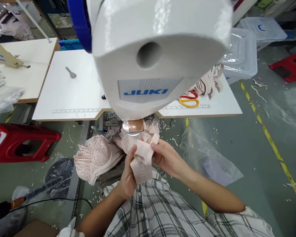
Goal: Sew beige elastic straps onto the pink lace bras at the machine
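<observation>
Both my hands hold a pale pink bra (143, 156) in front of my shirt, just below the sewing machine head (148, 72). My left hand (128, 174) is closed on the bra's smooth side band, thumb on top. With thumb and fingers, my right hand (165, 154) pinches a small light tab (155, 138) at the upper edge of that band. Lace parts of the bra run up under the machine's lower end, where the needle area is hidden. On my lap to the left lie several more lace bras (96, 158) in a pile.
The white machine table (66, 85) carries a small grey tool (70, 72) at left. Scissors with red and yellow handles (188, 99) lie at right, beside a bundle of pink straps (209, 80). A red stool (22, 143) stands left; clear plastic boxes (241, 52) stand right.
</observation>
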Available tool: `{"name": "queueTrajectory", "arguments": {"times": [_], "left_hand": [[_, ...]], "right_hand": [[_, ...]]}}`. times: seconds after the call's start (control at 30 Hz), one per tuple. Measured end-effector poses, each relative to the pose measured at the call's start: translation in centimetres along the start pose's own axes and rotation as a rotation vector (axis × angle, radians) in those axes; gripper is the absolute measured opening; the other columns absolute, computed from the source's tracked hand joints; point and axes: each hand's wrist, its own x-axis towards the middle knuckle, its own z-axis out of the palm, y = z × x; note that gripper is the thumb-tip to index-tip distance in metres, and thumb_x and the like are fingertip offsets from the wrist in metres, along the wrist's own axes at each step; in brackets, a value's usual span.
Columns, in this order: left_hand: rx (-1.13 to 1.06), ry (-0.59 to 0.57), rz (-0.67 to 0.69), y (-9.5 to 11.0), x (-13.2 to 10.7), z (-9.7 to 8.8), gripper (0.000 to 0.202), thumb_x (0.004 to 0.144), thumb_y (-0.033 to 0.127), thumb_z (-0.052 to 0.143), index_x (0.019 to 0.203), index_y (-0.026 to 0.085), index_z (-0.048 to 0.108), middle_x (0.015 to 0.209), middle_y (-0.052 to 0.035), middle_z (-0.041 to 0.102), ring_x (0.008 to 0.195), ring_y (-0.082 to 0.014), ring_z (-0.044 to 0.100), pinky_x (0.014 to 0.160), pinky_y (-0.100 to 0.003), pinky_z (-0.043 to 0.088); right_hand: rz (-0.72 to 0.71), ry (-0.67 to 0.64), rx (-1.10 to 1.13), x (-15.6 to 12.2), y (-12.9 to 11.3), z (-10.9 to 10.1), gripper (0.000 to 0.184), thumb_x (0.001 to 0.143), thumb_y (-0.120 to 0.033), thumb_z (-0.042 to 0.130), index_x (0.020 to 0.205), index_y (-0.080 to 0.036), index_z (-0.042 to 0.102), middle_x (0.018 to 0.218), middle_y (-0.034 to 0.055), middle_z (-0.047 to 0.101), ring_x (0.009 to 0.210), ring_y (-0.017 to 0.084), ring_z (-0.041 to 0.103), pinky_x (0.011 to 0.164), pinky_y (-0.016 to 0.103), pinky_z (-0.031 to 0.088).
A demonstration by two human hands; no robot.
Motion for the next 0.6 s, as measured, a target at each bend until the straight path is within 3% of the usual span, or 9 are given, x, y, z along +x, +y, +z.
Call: {"name": "queueTrajectory", "arguments": {"times": [0.1,0.17,0.23,0.27,0.33,0.4,0.5,0.6], "left_hand": [[0.417,0.016,0.428,2.5,-0.3,-1.6,0.107,0.052,0.091,0.063,0.139,0.031,0.05,0.147,-0.0137,0.044,0.138,-0.0445,0.035,0.107,-0.055,0.039],[0.703,0.081,0.522,4.3,0.7,-2.3,0.096,0.061,0.077,0.072,0.141,0.028,0.051,0.143,-0.0164,0.048,0.138,-0.0443,0.035,0.109,-0.056,0.036],[0.884,0.134,0.461,5.9,2.2,-2.5,0.087,0.066,0.063,0.077,0.141,0.025,0.052,0.133,-0.0172,0.057,0.131,-0.042,0.043,0.105,-0.051,0.041],[0.929,0.146,0.398,6.5,2.9,-2.5,0.082,0.067,0.058,0.079,0.138,0.025,0.054,0.125,-0.0162,0.062,0.125,-0.0399,0.049,0.1,-0.046,0.045],[0.96,0.158,0.272,7.4,4.0,-2.4,0.07,0.069,0.051,0.08,0.132,0.026,0.06,0.105,-0.0122,0.069,0.108,-0.0344,0.06,0.085,-0.035,0.05],[0.948,0.168,0.208,7.9,4.5,-2.3,0.061,0.071,0.046,0.08,0.126,0.027,0.064,0.086,-0.0082,0.068,0.088,-0.0287,0.063,0.07,-0.028,0.047],[0.973,0.173,0.205,8.3,4.6,-2.3,0.052,0.073,0.04,0.079,0.123,0.028,0.068,0.068,-0.004,0.06,0.066,-0.0216,0.055,0.056,-0.023,0.037],[1.145,0.137,0.258,8.8,4.7,-2.2,0.053,0.08,0.037,0.074,0.131,0.029,0.064,0.06,-0.0012,0.053,0.052,-0.0165,0.04,0.051,-0.024,0.025]], "right_hand": [[-0.196,-0.046,-0.27,0.6,-2.3,0.5,0.026,0.092,-0.048,0.055,0.093,-0.022,0.061,0.083,0.003,0.063,0.072,0.016,0.06,0.064,0.029,0.052],[-0.442,0.067,-0.598,2.1,-3.4,0.4,0.02,0.092,-0.041,0.056,0.092,-0.022,0.063,0.096,0.0056,0.063,0.087,0.02,0.061,0.076,0.033,0.052],[-0.646,0.252,-0.85,4.0,-3.7,0.0,0.012,0.088,-0.033,0.059,0.087,-0.021,0.062,0.104,0.0075,0.06,0.099,0.023,0.057,0.087,0.037,0.05],[-0.682,0.317,-0.891,5.0,-3.7,-0.2,0.01,0.086,-0.031,0.06,0.086,-0.021,0.061,0.104,0.0074,0.059,0.1,0.023,0.056,0.088,0.037,0.049],[-0.62,0.321,-0.791,6.7,-3.3,-0.7,0.013,0.083,-0.03,0.061,0.093,-0.022,0.058,0.099,0.0051,0.058,0.092,0.02,0.057,0.082,0.034,0.05],[-0.505,0.241,-0.578,7.8,-3.0,-1.2,0.02,0.084,-0.032,0.059,0.102,-0.023,0.054,0.095,0.002,0.06,0.085,0.018,0.057,0.076,0.031,0.051],[-0.447,0.186,-0.449,8.7,-3.2,-1.6,0.016,0.088,-0.034,0.053,0.1,-0.023,0.053,0.091,0.0007,0.06,0.082,0.016,0.057,0.076,0.03,0.051],[-0.569,0.249,-0.623,9.4,-4.2,-1.6,0.012,0.088,-0.032,0.053,0.094,-0.022,0.055,0.098,0.0038,0.06,0.088,0.018,0.056,0.084,0.033,0.05]]}}
